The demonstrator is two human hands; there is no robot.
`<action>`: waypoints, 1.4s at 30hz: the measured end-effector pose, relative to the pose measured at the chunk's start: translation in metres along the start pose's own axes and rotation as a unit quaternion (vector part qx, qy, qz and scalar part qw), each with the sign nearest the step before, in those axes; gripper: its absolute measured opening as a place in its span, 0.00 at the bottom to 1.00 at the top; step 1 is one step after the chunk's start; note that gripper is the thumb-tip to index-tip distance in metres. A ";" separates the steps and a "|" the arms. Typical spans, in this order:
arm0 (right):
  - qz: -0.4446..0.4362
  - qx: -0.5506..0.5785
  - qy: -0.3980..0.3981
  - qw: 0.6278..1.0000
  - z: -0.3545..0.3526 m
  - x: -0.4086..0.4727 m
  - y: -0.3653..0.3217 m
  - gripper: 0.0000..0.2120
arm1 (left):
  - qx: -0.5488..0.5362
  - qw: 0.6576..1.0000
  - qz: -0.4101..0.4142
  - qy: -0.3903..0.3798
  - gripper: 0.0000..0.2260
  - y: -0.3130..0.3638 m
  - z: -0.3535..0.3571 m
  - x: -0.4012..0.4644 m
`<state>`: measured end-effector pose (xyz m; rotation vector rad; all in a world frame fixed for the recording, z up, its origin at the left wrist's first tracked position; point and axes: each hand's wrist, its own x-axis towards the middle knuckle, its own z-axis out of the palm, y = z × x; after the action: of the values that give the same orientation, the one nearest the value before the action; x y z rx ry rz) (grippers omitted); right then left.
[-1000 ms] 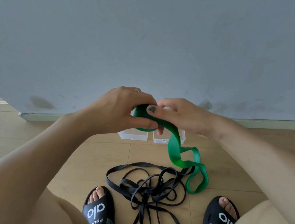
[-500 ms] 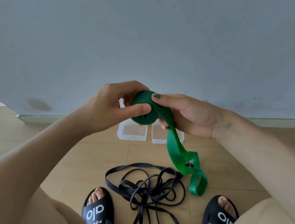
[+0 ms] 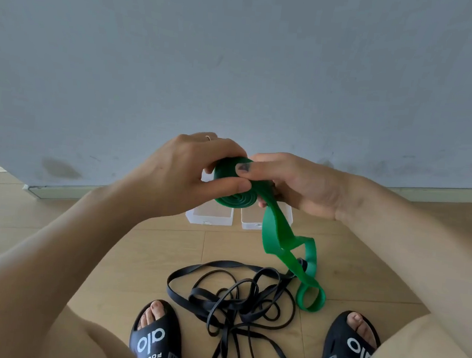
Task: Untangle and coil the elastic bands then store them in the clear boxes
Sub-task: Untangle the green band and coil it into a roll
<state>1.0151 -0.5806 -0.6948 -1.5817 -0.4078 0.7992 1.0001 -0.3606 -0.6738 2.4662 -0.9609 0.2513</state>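
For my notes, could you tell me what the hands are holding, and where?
Both the left hand and right hand grip the green band at its coiled end; its tail hangs free.

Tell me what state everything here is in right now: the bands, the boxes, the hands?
Wide green elastic band: partly rolled into a coil, its tail hanging loose to the floor.
Thin black elastic bands: tangled in a heap on the wooden floor.
Two clear plastic boxes: open, apparently empty.
Left hand: grips the green coil.
Right hand: pinches the band at the coil.
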 end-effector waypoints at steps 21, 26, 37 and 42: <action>0.021 -0.165 0.108 0.980 0.017 0.018 0.019 0.38 | 0.143 0.985 0.038 -0.088 0.20 0.012 0.012 0.005; 0.022 -0.190 0.147 0.970 0.018 0.017 0.024 0.21 | 0.129 0.988 0.030 -0.081 0.22 0.013 0.018 0.004; 0.022 -0.069 0.022 0.997 0.003 0.003 0.004 0.21 | 0.012 0.998 -0.003 -0.065 0.18 -0.004 -0.003 -0.003; -0.005 -0.027 0.088 0.996 -0.006 0.001 0.001 0.26 | -0.052 0.997 -0.045 -0.038 0.16 -0.006 -0.008 -0.002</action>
<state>1.0197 -0.5844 -0.6959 -1.6849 -0.3120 0.6385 1.0027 -0.3519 -0.6698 2.4300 -0.8679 0.0764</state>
